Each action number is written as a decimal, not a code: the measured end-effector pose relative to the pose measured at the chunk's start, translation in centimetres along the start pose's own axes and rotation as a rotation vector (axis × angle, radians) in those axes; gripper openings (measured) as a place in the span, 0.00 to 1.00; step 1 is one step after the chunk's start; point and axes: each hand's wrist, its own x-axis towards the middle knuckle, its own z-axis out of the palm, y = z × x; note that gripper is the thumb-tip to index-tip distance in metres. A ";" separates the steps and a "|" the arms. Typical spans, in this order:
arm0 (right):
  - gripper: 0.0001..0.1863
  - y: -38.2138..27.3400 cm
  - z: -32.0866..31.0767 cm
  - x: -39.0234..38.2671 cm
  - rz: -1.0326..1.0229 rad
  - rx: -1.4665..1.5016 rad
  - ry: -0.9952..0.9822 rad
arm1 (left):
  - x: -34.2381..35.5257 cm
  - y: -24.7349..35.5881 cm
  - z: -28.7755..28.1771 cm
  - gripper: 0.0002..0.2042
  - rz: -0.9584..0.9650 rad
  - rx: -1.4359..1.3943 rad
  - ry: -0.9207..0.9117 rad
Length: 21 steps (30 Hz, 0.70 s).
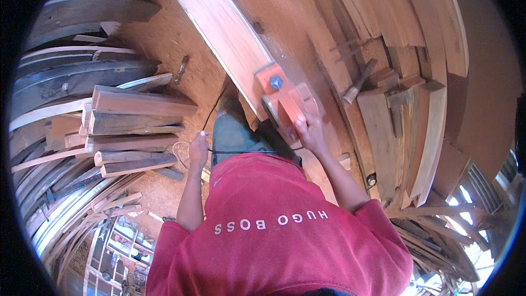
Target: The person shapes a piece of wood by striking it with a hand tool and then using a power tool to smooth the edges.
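Note:
A long reddish wooden plank (219, 22) runs from the top down toward my body. On its near end sits an orange electric planer (285, 98) with a blue knob. My right hand (309, 131) grips the planer's rear handle. My left hand (198, 151) hangs at my left side, closed on the planer's thin black cord (213, 109), which runs up toward the plank. My red shirt and green trousers fill the lower middle of the view.
A stack of short timber pieces (137, 131) lies at my left. Dark curved boards (82, 77) lie beyond it. To the right are piled planks (416, 131) with a hammer (359, 82) on them. Sawdust covers the floor (164, 38), where a small tool (181, 68) lies.

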 end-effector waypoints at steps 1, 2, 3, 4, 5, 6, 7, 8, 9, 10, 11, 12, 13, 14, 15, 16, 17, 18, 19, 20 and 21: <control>0.27 -1.5 0.5 2.4 0.020 0.010 -0.019 | 0.6 -1.6 -0.7 0.28 -0.022 -0.078 0.043; 0.28 -3.1 1.1 4.9 0.036 0.020 -0.042 | 1.1 -2.9 -1.4 0.29 -0.043 -0.157 0.090; 0.28 -4.7 1.6 7.5 0.054 0.027 -0.058 | 1.5 -3.4 -2.0 0.30 -0.048 -0.166 0.129; 0.28 -6.3 2.3 10.1 0.016 0.030 -0.050 | 1.9 -3.9 -2.6 0.30 -0.055 -0.175 0.170; 0.28 -7.9 3.2 12.7 -0.021 0.030 -0.048 | 2.4 -4.1 -3.3 0.31 -0.066 -0.188 0.212; 0.29 -9.3 3.7 15.0 -0.047 0.029 -0.035 | 2.5 -3.0 -3.8 0.31 -0.087 -0.216 0.213; 0.29 -10.8 4.2 17.4 -0.077 0.020 -0.014 | 3.1 -2.0 -4.2 0.31 -0.082 -0.196 0.223; 0.29 -12.5 4.7 19.7 -0.109 0.017 0.002 | 3.5 -1.5 -4.8 0.32 -0.079 -0.171 0.240; 0.30 -13.9 5.3 22.2 -0.144 0.014 0.020 | 4.1 -1.0 -5.3 0.32 -0.074 -0.149 0.258; 0.30 -15.0 5.8 24.5 -0.143 0.004 0.002 | 4.5 -0.5 -5.8 0.32 -0.072 -0.133 0.266; 0.30 -16.2 6.4 27.1 -0.148 -0.006 -0.014 | 5.0 0.1 -6.3 0.32 -0.065 -0.119 0.278; 0.30 -17.6 6.9 29.5 -0.152 -0.015 -0.029 | 5.7 0.6 -6.8 0.32 -0.058 -0.103 0.290; 0.30 -19.0 7.6 31.8 -0.189 0.006 -0.001 | 6.4 1.1 -7.2 0.33 -0.080 -0.141 0.296; 0.31 -20.5 8.5 33.8 -0.224 0.028 0.026 | 7.1 1.3 -7.6 0.33 -0.103 -0.177 0.301; 0.31 -21.7 9.0 35.9 -0.250 0.044 0.059 | 8.2 2.8 -8.0 0.34 -0.126 -0.214 0.294; 0.32 -22.8 9.5 38.1 -0.268 0.021 0.069 | 9.1 4.2 -8.5 0.34 -0.153 -0.223 0.271; 0.32 -24.0 10.1 40.2 -0.288 0.002 0.071 | 10.3 4.6 -9.0 0.34 -0.170 -0.274 0.261; 0.33 -25.4 10.7 42.2 -0.308 -0.015 0.071 | 11.4 4.5 -9.2 0.35 -0.190 -0.325 0.252; 0.34 -26.8 11.3 44.2 -0.283 -0.035 0.068 | 12.4 4.3 -9.5 0.35 -0.210 -0.376 0.243; 0.35 -28.1 11.9 46.0 -0.254 -0.058 0.065 | 13.4 4.9 -10.0 0.35 -0.191 -0.401 0.219; 0.35 -29.5 12.3 47.9 -0.229 -0.079 0.066 | 14.6 5.6 -10.5 0.35 -0.184 -0.440 0.221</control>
